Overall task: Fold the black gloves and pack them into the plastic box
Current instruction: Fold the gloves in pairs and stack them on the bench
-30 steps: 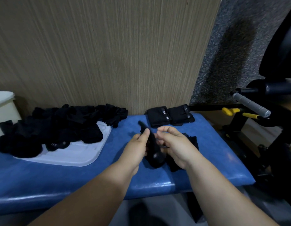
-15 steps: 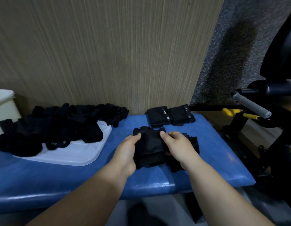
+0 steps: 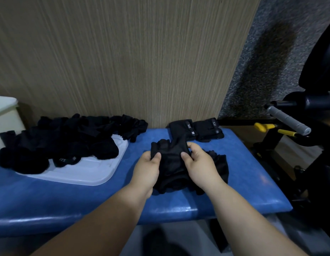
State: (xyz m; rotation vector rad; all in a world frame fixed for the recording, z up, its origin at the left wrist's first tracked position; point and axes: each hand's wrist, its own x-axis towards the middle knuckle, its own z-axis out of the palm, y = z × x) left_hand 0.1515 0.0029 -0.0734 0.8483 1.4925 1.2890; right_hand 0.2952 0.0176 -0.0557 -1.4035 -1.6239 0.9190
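One black glove [image 3: 171,169], pinched near its far end by left hand [image 3: 147,169] and right hand [image 3: 199,169], lies between both grips on the blue bench [image 3: 243,182], long axis running from finger end beyond them back toward the wrists, each hand equally near.

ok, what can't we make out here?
Head view:
white container: cut off by left edge, inside unseen.
pile: glove count lost, black on black.
second glove: mostly hidden by right hand and held glove.
left hand: fingers hidden under held glove.
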